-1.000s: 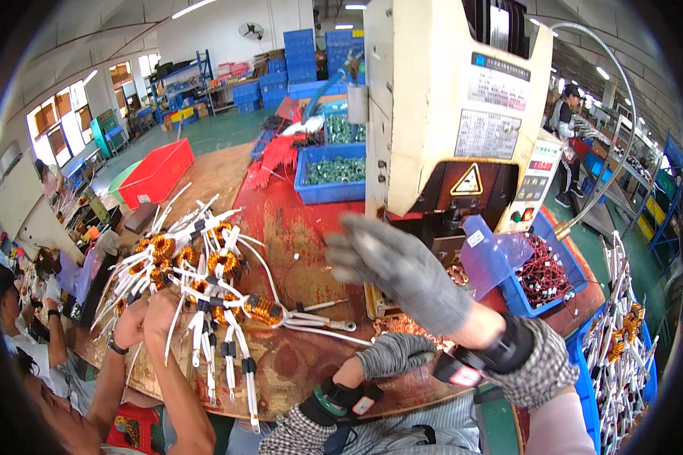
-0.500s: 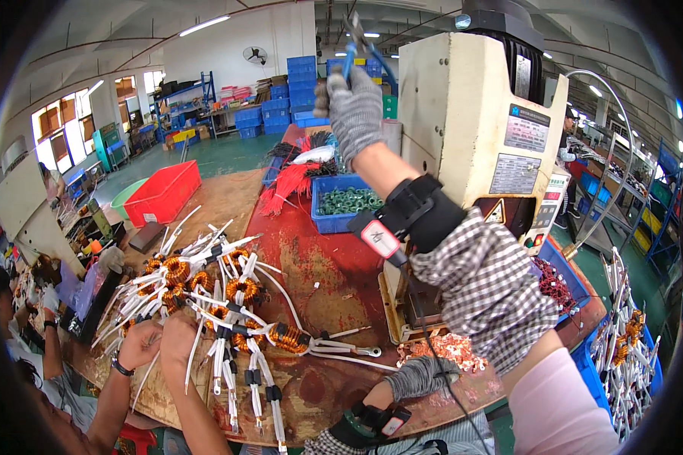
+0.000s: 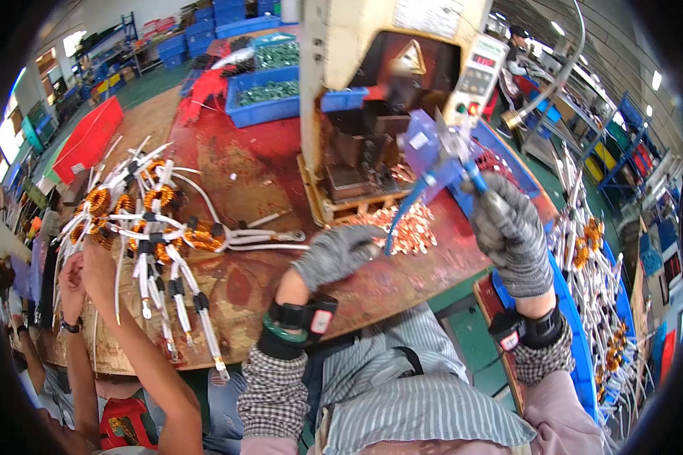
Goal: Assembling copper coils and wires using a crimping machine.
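My right hand (image 3: 511, 231), in a grey glove, is closed on one blue handle of the pliers (image 3: 474, 176). Their jaws point up in front of the press, and the other handle swings wide to the left, down toward my left hand. My left hand (image 3: 338, 254), gloved too, is just above the tabletop at the edge of a heap of small copper terminals (image 3: 410, 227). Its fingers are drawn together at the tips; whatever they pinch is too small to name. A translucent bluish piece (image 3: 420, 142) shows beside the plier jaws.
The cream press (image 3: 311, 98) stands behind the copper heap. Wire-wound ring coils (image 3: 159, 199) with white cables spread over the left of the table, by another person's arms (image 3: 129, 318). A blue bin of green parts (image 3: 265, 95) stands behind; a blue crate (image 3: 565, 303) of cabled coils is at right.
My right hand has come down from high up with the pliers, whose handles now spread wide. My left hand has lifted from resting on the table edge. The view has tilted downward.
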### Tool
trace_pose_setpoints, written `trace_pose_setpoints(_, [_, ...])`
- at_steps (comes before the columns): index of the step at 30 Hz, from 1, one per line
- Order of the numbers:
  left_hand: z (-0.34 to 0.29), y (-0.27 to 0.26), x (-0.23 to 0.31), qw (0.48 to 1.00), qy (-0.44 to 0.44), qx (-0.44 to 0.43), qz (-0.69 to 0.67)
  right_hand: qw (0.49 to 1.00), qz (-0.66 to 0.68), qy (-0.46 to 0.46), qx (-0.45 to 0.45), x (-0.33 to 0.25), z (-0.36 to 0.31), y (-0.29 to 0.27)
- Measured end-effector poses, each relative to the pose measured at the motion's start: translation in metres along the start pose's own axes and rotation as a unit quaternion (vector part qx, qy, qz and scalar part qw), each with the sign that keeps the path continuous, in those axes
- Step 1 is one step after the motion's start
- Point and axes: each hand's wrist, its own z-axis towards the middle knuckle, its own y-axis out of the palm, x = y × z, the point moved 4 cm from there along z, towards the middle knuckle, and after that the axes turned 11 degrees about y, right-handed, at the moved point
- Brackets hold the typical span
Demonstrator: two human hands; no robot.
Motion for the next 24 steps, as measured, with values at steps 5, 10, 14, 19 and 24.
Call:
trace_pose_setpoints(5, [-0.009,-0.013,0.015,0.986,0.004,0.159,-0.044,0.989,-0.01,0.143,0.021,0.072,-0.05,-0.081])
trace_pose_setpoints(10, [-0.021,-0.015,0.024,0.96,-0.083,0.23,-0.135,0.983,-0.14,0.055,0.107,0.112,-0.047,-0.093])
trace_pose_setpoints(14, [-0.024,-0.021,0.032,0.947,-0.104,0.267,-0.148,0.975,-0.155,-0.014,0.159,0.153,-0.027,-0.087])
trace_pose_setpoints(19, [-0.028,-0.022,0.036,0.926,-0.12,0.304,-0.186,0.902,-0.372,-0.101,0.192,0.178,-0.004,-0.073])
trace_pose_setpoints(24, [-0.032,-0.022,0.04,0.916,-0.125,0.324,-0.2,0.962,-0.26,-0.006,0.081,0.128,-0.003,-0.017])
